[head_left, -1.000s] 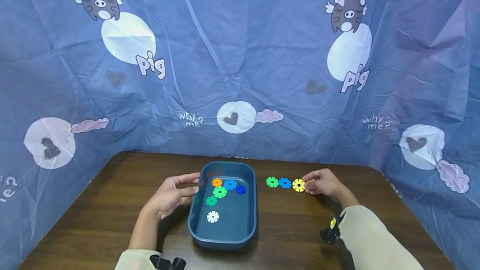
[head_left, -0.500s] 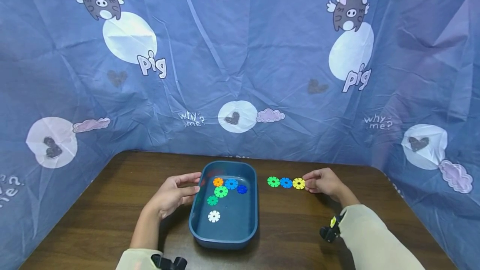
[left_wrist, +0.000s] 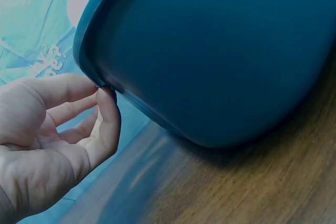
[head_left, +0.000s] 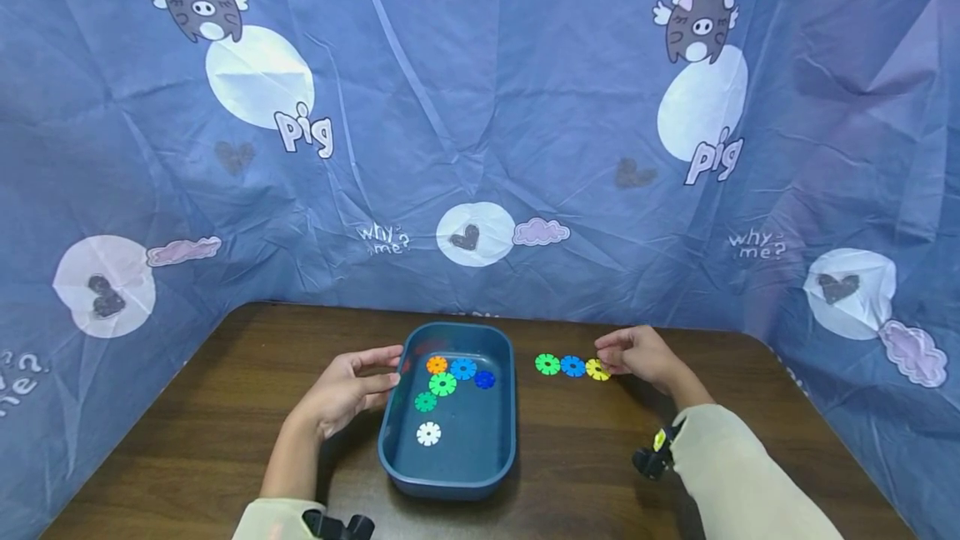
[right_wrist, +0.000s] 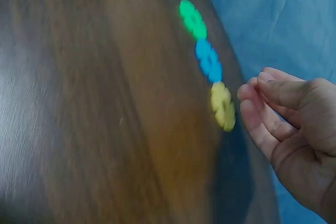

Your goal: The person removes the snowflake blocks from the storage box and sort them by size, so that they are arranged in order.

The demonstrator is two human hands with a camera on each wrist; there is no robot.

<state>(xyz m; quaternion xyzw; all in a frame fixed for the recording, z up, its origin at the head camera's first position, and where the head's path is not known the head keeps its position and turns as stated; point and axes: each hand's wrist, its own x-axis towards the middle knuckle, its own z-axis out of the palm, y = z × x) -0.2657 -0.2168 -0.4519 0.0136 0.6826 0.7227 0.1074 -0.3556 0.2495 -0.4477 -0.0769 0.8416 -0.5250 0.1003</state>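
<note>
My left hand (head_left: pixel 348 394) is at the left side of a dark teal plastic tub (head_left: pixel 448 487); in the left wrist view its thumb and forefinger pinch the rim. To the tub's right, a green snowflake disc (head_left: pixel 547 364), a blue snowflake disc (head_left: pixel 573 367) and a yellow snowflake disc (head_left: pixel 595 370) form a row on the table. Just above the yellow one hovers my right hand (head_left: pixel 643 357), partly covering it in the head view. The right wrist view shows a gap between these loosely bent fingers and the disc, with nothing held.
Several notched discs lie in the tub, among them an orange disc (head_left: pixel 437 365), a dark blue disc (head_left: pixel 484 379) and a white disc (head_left: pixel 428 433). The brown wooden table (head_left: pixel 570 473) ends at a blue printed cloth (head_left: pixel 480 107) behind and at both sides.
My right hand has let go of the yellow disc and risen slightly, moving a little left over it. The left hand and the tub stay in place.
</note>
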